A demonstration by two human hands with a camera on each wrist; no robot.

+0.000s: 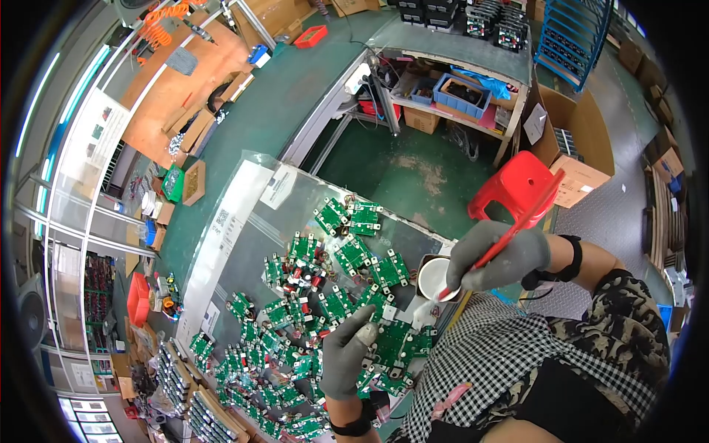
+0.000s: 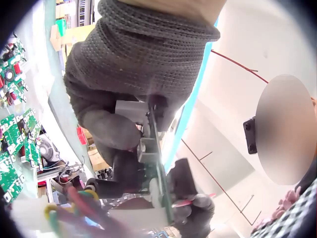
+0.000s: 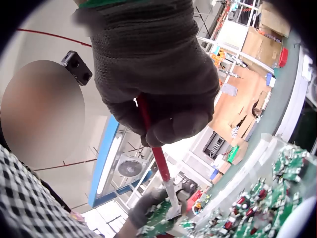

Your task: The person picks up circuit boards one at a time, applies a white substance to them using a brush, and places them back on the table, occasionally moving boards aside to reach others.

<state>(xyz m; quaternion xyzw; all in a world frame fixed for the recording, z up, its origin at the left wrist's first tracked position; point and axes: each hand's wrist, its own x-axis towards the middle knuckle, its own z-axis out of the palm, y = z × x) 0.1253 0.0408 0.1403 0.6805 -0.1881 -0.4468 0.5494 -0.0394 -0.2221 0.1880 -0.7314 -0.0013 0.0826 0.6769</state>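
In my gloved right hand [image 1: 502, 255] I grip a red-handled brush [image 3: 161, 163], its handle slanting up past the knuckles in the head view. The brush's pale lower end meets a green circuit board [image 3: 157, 218] in the right wrist view. My gloved left hand [image 1: 346, 360] holds that board by its side, seen nearly edge-on in the left wrist view, with blurred coloured wires in front. Just below the right hand stands a white cup [image 1: 433, 277], overlapped by the brush and set in a small box.
Many green circuit boards [image 1: 295, 362] with red parts lie piled over the bench [image 1: 244, 188], left of my hands. A red stool [image 1: 517, 184] stands beyond the right hand, near an open cardboard box [image 1: 583, 177]. Blue bins [image 1: 461, 96] sit on a shelf across the aisle.
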